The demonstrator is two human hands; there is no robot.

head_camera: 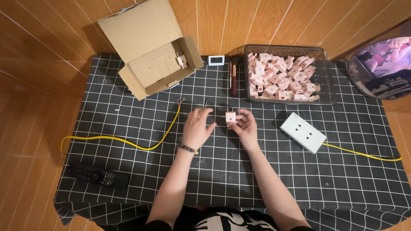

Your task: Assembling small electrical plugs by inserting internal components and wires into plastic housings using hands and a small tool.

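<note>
Your right hand [245,126] pinches a small pale pink cube-shaped plastic plug piece [230,117] between its fingertips, held just above the black cloth with a white grid [214,171] at the middle of the table. Your left hand [197,127], a dark bead bracelet [187,148] at its wrist, hovers just left of the cube with fingers spread and loosely curled, holding nothing and not touching it. Far right of your hands: a clear plastic rectangular basket [327,81] filled with many more pink cube pieces [280,77]. Right of your right hand: a white rectangular socket block [302,132] lying on the cloth, with a yellow cable [364,155] running off to the right edge. Left of your left hand: a second yellow wire [128,142] curving across the cloth, its bare end up near the far middle. Far left: an open brown cardboard box [150,51] with one pink piece [182,60] inside. Far middle: a small white digital display [216,60] and dark pen-like tools [233,79]. Near left: a black remote control [96,174].
</note>
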